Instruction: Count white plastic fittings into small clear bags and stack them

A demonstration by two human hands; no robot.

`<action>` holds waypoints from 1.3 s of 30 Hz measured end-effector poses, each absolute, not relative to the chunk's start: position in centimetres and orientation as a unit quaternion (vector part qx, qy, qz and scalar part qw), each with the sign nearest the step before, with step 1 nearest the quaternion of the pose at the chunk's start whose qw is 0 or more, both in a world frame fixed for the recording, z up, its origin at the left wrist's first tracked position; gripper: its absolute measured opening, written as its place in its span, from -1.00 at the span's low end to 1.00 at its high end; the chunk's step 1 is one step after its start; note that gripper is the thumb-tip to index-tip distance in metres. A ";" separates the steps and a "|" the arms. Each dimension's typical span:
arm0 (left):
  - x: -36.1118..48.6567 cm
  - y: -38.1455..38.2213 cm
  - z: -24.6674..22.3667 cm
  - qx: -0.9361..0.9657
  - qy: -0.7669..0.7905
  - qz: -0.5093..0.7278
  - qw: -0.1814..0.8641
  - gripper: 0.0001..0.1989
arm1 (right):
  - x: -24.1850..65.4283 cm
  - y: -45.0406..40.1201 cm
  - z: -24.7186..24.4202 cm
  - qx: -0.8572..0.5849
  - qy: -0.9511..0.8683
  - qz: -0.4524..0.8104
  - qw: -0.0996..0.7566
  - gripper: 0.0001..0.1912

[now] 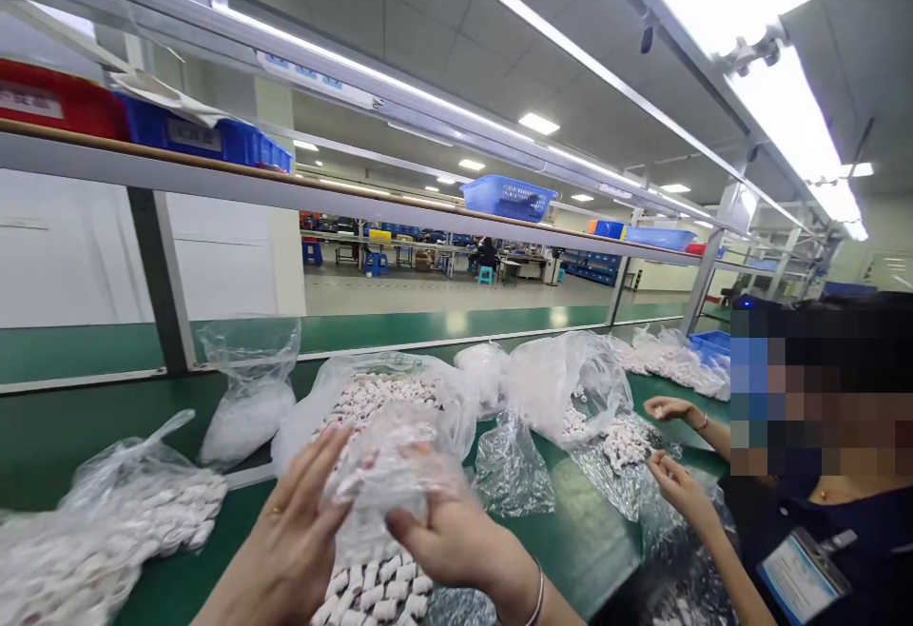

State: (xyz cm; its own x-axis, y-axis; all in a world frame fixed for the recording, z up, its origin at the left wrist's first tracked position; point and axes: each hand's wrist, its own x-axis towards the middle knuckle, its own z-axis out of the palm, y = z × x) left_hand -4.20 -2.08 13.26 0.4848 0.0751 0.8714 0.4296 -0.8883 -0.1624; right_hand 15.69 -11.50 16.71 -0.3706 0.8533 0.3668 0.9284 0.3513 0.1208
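Left hand (285,531), fingers loosely extended, lies just left of the crumpled clear plastic bag (378,474); the right hand (463,531) grasps its right side. It sits between them, above small white cylindrical pieces (385,597), long axis unclear through blur.

A clear plastic bag (392,455) is between both hands. White pieces (378,593) lie below on the green surface (585,512).

Factory assembly floor: long green workbench (599,502), overhead tube lights (785,103), shelf (399,203) of plastic bins (206,136), more workstations (428,250) behind.
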 end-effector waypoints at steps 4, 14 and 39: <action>-7.7 -3.9 16.9 -0.822 -0.219 -0.488 0.197 -0.67 | 13.2 -9.7 16.5 -0.524 -0.831 0.039 0.182 -0.48; -16.0 -8.1 14.7 -0.833 -0.408 -0.317 0.197 -0.46 | 5.8 -3.5 21.8 -0.397 -0.911 -0.101 0.037 -0.75; -21.3 -7.4 10.3 -0.771 -0.567 -0.272 0.100 -0.70 | -1.6 3.2 14.9 -0.151 -0.983 -0.073 -0.070 -0.69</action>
